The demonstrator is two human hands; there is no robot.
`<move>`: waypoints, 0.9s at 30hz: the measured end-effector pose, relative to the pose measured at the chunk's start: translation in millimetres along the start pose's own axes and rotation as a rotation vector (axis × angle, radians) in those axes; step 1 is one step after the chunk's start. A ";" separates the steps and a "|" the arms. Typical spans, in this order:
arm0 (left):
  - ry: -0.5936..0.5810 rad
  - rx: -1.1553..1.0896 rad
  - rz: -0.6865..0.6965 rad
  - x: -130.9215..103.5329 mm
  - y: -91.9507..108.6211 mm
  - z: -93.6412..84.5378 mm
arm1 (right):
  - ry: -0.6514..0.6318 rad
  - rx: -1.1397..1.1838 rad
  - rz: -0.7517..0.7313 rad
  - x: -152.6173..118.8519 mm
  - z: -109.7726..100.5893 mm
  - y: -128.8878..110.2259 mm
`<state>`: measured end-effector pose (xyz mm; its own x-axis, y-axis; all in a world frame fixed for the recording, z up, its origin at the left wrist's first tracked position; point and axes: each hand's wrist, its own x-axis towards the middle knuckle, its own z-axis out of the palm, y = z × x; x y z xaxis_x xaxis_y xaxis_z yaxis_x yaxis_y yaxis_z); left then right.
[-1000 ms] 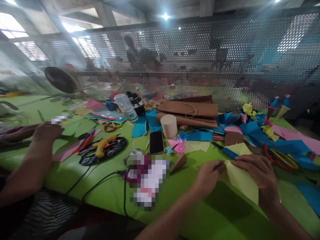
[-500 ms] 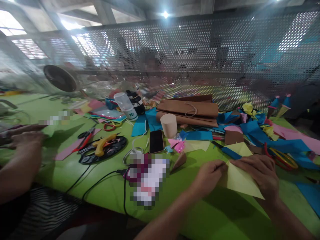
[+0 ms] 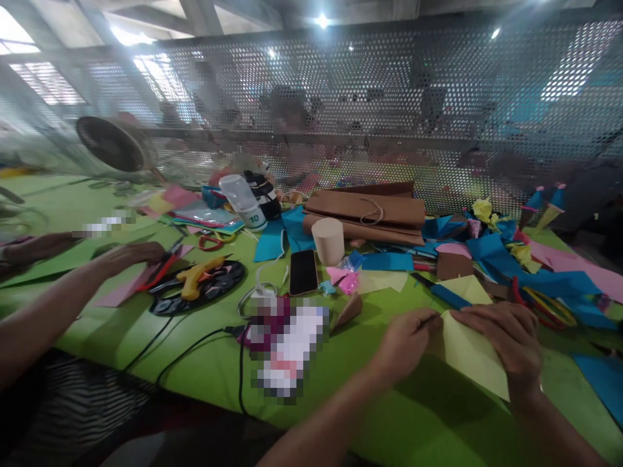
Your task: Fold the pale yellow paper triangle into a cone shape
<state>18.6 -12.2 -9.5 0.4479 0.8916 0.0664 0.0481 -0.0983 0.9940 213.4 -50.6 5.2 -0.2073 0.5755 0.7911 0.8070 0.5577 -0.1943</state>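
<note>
A piece of yellow paper point(image 3: 474, 357) is held up between my two hands above the green table. My left hand point(image 3: 409, 340) pinches its upper left corner. My right hand point(image 3: 511, 337) lies over the upper right side, with its fingers closed on the paper. Just behind my right hand are another yellow sheet point(image 3: 467, 288) and a blue-handled cutter point(image 3: 448, 296). A small folded brown paper piece point(image 3: 349, 311) rests left of my left hand.
Co-worker's hand point(image 3: 141, 254) is at red scissors point(image 3: 158, 274) on the left. A glue gun point(image 3: 199, 279), dark phone point(image 3: 304, 272), tape roll point(image 3: 328, 241) and brown paper roll point(image 3: 365, 214) occupy the middle. Yellow-handled scissors point(image 3: 549, 308) lie at right.
The yellow paper has tilted slightly between my hands, its lower corner hanging lower. On the left, the co-worker's hand has moved right to the red scissors.
</note>
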 end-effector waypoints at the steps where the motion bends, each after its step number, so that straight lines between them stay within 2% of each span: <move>1: 0.015 -0.007 0.002 0.2 -0.2 0.1 | 0.003 0.003 -0.006 0.5 0.3 -0.6; 5: 0.066 -0.045 -0.007 1.4 -0.8 0.7 | 0.002 0.059 0.000 3.2 3.2 -3.1; 12: 0.018 -0.264 -0.019 4.6 -0.1 1.4 | -0.043 0.074 0.023 8.0 6.0 -2.7; 16: 0.150 -0.272 -0.065 6.5 -0.4 0.0 | -0.052 0.057 0.019 12.8 4.6 -4.5; 20: 0.261 -0.271 -0.042 8.1 -2.5 -1.4 | -0.051 0.062 0.028 14.2 6.9 -4.8; 27: 0.206 -0.371 -0.091 6.0 2.5 -1.7 | -0.090 0.106 0.010 11.4 10.3 0.6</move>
<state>19.9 -6.3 -6.5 0.2669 0.9627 -0.0444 -0.2616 0.1167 0.9581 205.9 -37.6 8.1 -0.2523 0.6303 0.7343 0.7473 0.6089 -0.2659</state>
